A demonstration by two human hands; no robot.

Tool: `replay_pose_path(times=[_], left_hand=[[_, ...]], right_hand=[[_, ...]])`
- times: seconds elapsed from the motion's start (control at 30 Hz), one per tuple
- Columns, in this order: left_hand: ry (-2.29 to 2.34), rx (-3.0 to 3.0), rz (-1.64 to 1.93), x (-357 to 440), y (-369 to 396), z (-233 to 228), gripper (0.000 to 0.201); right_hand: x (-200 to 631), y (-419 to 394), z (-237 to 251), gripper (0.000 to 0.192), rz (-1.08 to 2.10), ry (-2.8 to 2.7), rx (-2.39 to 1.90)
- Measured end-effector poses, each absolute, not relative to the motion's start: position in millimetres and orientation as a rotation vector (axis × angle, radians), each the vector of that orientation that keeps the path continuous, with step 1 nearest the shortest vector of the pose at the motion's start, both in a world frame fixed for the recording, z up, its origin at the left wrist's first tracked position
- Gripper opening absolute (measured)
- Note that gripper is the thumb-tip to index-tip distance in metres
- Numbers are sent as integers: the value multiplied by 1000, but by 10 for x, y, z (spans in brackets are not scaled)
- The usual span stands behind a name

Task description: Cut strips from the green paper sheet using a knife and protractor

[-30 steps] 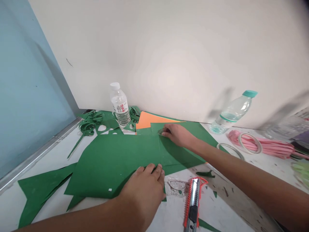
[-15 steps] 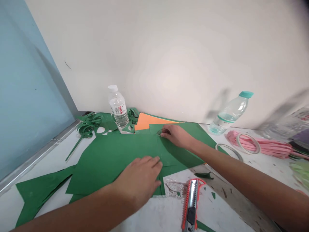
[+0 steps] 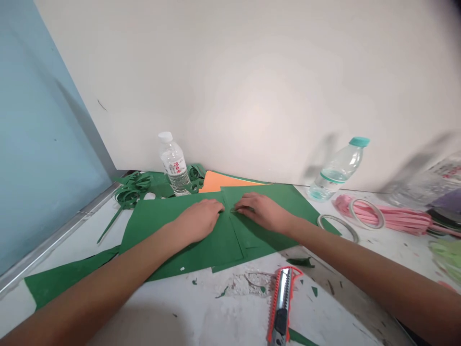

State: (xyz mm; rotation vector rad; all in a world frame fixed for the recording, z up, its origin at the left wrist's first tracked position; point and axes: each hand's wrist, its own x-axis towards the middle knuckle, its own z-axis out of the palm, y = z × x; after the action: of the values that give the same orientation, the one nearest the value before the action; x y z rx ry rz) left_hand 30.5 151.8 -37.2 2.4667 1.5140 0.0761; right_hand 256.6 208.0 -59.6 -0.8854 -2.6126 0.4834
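At the centre of the frame both hands lie on the green paper sheet (image 3: 201,240), which is spread flat on the white surface (image 3: 223,317) with its near edge running across the lower middle. The left hand (image 3: 200,218) rests palm down, its fingers (image 3: 215,207) loosely extended and pressed on the sheet, grasping nothing. The right hand (image 3: 261,211) meets it from the right; its fingers (image 3: 242,207) pinch toward a small thin item at the sheet's seam, but what they hold is too small to tell. The paper is matte, smooth and straight-edged, with a second green sheet overlapping under the right hand. An orange sheet (image 3: 219,182) pokes out behind, near the pale wall at the frame's upper half. Curled green offcuts (image 3: 131,190) pile at the left corner beside a clear plastic bottle (image 3: 174,164) with a white cap. To the right stands a tilted bottle with a teal cap (image 3: 336,169), then tape rings (image 3: 336,226) and pink strips (image 3: 392,216), well apart from the hands. A red and grey utility knife (image 3: 280,305) lies in the lower middle on bare, scuffed surface, which offers open room in front of the sheet.
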Motion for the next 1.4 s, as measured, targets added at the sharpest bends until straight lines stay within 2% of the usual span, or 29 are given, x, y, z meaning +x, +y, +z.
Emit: replay_pose_path(times=[0.13, 0.4, 0.67, 0.93, 1.1, 1.23, 1.4], left_hand=[[1615, 2448, 154, 436, 1704, -418, 19], [1665, 2368, 243, 429, 1869, -593, 25], [1635, 2344, 277, 407, 1889, -643, 24], [1601, 2327, 294, 375, 1922, -682, 25], [1567, 2315, 311, 336, 1957, -690, 22], [1560, 2309, 322, 316, 1971, -704, 21], [1550, 2308, 333, 318, 1971, -706, 21]], right_hand=[[2573, 1997, -673, 26, 450, -2639, -849], [2747, 1658, -606, 29, 481, -2731, -797], [2963, 1277, -616, 31, 509, -2826, -745], [2947, 1613, -397, 23, 466, -2630, -735], [2708, 1780, -549, 25, 288, -2682, -805], [2640, 1657, -704, 28, 287, -2750, -764], [2770, 1337, -675, 28, 326, -2829, -696]])
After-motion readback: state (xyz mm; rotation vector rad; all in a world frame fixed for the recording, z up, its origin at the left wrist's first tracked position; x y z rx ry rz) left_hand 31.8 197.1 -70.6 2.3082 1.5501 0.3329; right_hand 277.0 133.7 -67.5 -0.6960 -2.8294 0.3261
